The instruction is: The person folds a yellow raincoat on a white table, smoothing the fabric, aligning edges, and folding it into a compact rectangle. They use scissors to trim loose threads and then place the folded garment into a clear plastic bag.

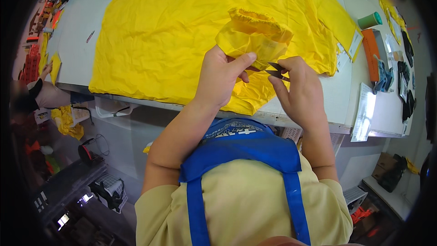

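Note:
A large yellow fabric garment (pixel 173 32) lies spread and creased over the light table. One gathered, elastic-looking end, like a cuff (pixel 259 36), stands raised above it with its opening facing away from me. My left hand (pixel 217 78) is closed on the cuff's near side, thumb on top of the cloth and fingers partly hidden beneath. In my right hand (pixel 300 89) are small dark thread snips (pixel 276 70), pinched between thumb and fingers. Their pointed blades are apart and sit at the fabric's lower edge beside my left fingertips. Whether a thread lies between them is too small to see.
At the right of the table are a green spool (pixel 369 20), an orange case (pixel 372 54), blue cloth (pixel 383 75) and a glossy clear sheet (pixel 364 111). A small thin tool (pixel 90 36) lies left. Another person's arm (pixel 50 95) reaches the table's left edge.

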The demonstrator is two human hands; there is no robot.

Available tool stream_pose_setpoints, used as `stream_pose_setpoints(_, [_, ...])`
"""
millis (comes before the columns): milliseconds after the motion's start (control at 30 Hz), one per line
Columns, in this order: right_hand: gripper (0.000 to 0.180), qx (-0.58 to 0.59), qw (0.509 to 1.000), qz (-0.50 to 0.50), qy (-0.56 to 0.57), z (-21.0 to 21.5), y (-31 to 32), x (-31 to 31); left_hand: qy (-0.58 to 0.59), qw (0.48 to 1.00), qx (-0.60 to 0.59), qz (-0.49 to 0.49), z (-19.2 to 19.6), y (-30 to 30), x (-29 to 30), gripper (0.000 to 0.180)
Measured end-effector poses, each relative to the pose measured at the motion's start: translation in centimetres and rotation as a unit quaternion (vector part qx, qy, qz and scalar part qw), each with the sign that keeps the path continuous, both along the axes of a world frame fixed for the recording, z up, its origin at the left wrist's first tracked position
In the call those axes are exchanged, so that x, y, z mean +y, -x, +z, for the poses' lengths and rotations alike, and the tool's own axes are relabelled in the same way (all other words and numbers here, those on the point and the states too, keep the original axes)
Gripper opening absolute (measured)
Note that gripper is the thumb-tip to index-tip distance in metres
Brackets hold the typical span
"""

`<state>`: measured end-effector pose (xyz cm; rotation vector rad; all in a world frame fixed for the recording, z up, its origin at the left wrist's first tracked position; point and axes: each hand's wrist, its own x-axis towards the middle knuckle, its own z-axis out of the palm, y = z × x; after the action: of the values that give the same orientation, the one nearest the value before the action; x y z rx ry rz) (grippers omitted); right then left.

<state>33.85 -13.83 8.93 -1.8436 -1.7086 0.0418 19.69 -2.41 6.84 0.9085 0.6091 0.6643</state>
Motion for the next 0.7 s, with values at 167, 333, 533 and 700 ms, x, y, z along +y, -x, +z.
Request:
stream_pose_setpoints(167, [0.027,-0.049,0.998,0.012,-0.038,0.6,0.5,0.7,0.001,1.0,-0.011,-0.012,-0.1,0.9,0.3,0.022])
stream_pose_setpoints(333, [0.023,-0.041,0.999,0.001,-0.027,0.8,1.0,1.1,0.013,1.0,-0.018,-0.013,-0.1,1.1,0.4,0.022])
stream_pose_setpoints(533, [0.018,0.185,0.976,-0.024,-0.109,-2.2,-0.1,0.6,0.045,0.998,-0.025,-0.026,-0.4,1.3,0.4,0.026])
stream_pose_setpoints(700, [0.023,0.464,0.791,-0.376,-0.13,-15.1,-11.4,-5.8,0.103,0.99,-0.091,-0.032,-0.5,1.4,0.1,0.03])
